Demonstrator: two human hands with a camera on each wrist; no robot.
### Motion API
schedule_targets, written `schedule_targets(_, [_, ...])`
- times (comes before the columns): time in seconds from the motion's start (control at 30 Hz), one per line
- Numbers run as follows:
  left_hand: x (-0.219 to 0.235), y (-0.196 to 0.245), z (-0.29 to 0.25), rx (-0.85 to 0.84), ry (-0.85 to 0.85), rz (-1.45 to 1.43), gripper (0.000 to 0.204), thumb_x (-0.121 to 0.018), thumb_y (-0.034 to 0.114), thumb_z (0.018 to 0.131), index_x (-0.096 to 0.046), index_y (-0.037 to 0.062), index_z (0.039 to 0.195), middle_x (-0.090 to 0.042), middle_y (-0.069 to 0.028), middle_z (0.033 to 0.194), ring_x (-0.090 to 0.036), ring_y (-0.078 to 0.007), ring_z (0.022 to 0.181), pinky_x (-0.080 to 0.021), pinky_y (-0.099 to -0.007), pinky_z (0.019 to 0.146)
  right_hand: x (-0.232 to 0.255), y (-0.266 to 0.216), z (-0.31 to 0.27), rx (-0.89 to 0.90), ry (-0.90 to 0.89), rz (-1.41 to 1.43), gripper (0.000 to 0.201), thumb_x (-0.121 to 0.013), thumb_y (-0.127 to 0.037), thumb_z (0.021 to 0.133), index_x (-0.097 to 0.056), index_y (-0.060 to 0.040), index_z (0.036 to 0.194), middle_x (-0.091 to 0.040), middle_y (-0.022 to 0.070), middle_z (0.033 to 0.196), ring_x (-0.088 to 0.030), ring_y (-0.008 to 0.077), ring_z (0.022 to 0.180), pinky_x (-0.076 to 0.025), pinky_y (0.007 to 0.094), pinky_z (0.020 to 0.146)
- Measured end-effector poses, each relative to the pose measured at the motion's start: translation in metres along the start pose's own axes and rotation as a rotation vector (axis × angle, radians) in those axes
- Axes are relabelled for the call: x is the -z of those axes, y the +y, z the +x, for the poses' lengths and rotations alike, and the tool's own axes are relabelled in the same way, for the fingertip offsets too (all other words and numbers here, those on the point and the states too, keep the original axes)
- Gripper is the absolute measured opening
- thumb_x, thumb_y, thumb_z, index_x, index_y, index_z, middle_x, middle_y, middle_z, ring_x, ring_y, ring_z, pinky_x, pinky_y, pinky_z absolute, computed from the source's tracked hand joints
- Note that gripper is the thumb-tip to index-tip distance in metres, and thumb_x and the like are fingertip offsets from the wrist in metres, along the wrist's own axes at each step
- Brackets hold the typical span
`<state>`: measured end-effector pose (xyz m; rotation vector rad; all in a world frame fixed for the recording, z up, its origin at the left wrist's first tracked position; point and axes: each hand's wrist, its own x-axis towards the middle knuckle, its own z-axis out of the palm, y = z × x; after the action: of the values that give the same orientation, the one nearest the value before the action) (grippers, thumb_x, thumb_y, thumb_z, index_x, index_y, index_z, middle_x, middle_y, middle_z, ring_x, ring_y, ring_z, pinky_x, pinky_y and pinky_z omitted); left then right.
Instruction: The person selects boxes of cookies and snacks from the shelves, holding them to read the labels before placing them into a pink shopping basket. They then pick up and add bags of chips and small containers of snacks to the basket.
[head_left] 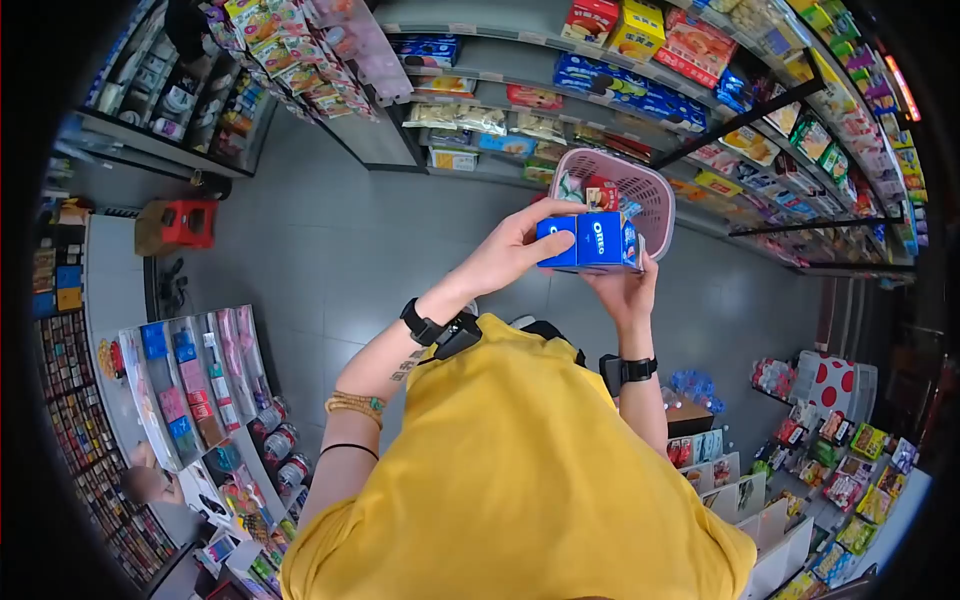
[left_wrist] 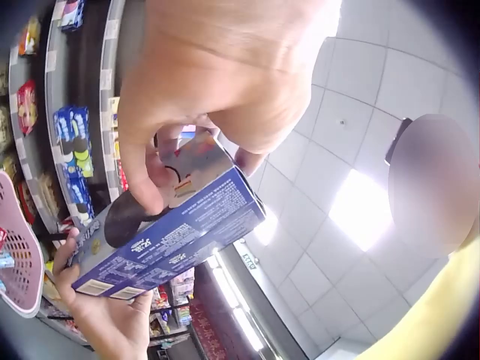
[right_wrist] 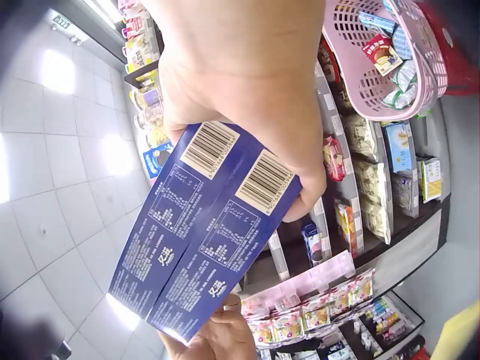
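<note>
Two blue Oreo boxes (head_left: 601, 250), pressed side by side, are held up in front of the yellow shirt. My left hand (head_left: 512, 243) grips their left end, its thumb lying over the top face. At the opposite end, my right hand (head_left: 626, 293) holds them from the near right side. The right wrist view shows the boxes' printed undersides (right_wrist: 202, 232), with two barcodes close to the right hand's fingers. In the left wrist view the left hand (left_wrist: 217, 82) spans one end of the boxes, while the right hand (left_wrist: 112, 322) supports the other.
Just beyond the boxes is a pink basket (head_left: 661, 195) with several small packets inside. Snack shelves (head_left: 480, 85) curve along the front and right. A display rack (head_left: 190, 395) with bottles beside it stands at left, and a red stool (head_left: 190, 222) sits farther back.
</note>
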<state>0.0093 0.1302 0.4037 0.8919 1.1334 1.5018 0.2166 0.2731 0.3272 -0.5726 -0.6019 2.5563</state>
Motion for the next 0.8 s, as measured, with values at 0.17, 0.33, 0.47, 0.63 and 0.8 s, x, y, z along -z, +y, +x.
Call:
schedule_targets(0.17, [-0.048, -0.013, 0.000, 0.107, -0.049, 0.060, 0.050, -0.069, 0.025, 0.095, -0.053, 0.0082, 0.139, -0.063, -0.0030, 0.115, -0.060, -0.0069, 0.087, -0.053, -0.0239, 0.068, 0.037, -0.021, -0.027, -0.053, -0.034, 0.018, 0.073, -0.055, -0.052, 0.090, -0.040, -0.0074, 0.147, -0.048, 0.0162, 0.146, -0.046, 0.0339, 0.134, -0.033, 0.0556, 0.113])
schedule_targets(0.33, [-0.073, -0.057, -0.009, 0.221, -0.077, 0.047, 0.048, -0.069, 0.029, 0.095, -0.054, 0.0095, 0.137, -0.062, -0.0025, 0.110, -0.058, -0.0071, 0.087, -0.051, -0.0225, 0.066, 0.104, -0.022, -0.058, -0.150, -0.010, 0.131, 0.067, -0.056, -0.044, 0.091, -0.042, -0.0048, 0.143, -0.051, 0.0178, 0.143, -0.048, 0.0357, 0.131, -0.036, 0.0590, 0.110])
schedule_targets(0.47, [-0.085, -0.080, -0.023, 0.368, -0.111, 0.055, 0.051, -0.065, 0.029, 0.099, -0.049, 0.0070, 0.142, -0.060, -0.0038, 0.122, -0.059, -0.0101, 0.102, -0.055, -0.0256, 0.077, 0.138, -0.020, -0.088, -0.181, 0.079, 0.084, 0.065, -0.056, -0.044, 0.092, -0.043, -0.0054, 0.143, -0.053, 0.0171, 0.140, -0.053, 0.0363, 0.127, -0.040, 0.0585, 0.106])
schedule_targets(0.63, [-0.085, -0.103, -0.040, 0.529, -0.153, 0.086, 0.059, -0.054, 0.049, 0.101, -0.045, 0.0120, 0.146, -0.056, -0.0036, 0.128, -0.055, -0.0136, 0.112, -0.049, -0.0295, 0.087, 0.164, -0.013, -0.105, -0.250, 0.101, 0.098, 0.059, -0.057, -0.040, 0.095, -0.044, -0.0058, 0.141, -0.054, 0.0146, 0.140, -0.056, 0.0328, 0.123, -0.046, 0.0538, 0.102])
schedule_targets(0.8, [-0.075, -0.126, -0.054, 0.606, 0.026, -0.028, 0.063, -0.047, 0.055, 0.101, -0.044, 0.0096, 0.143, -0.053, -0.0049, 0.131, -0.051, -0.0146, 0.117, -0.045, -0.0328, 0.096, 0.170, 0.001, -0.098, -0.140, 0.185, -0.185, 0.050, -0.058, -0.036, 0.096, -0.048, -0.0093, 0.138, -0.062, 0.0090, 0.128, -0.062, 0.0243, 0.113, -0.053, 0.0417, 0.089])
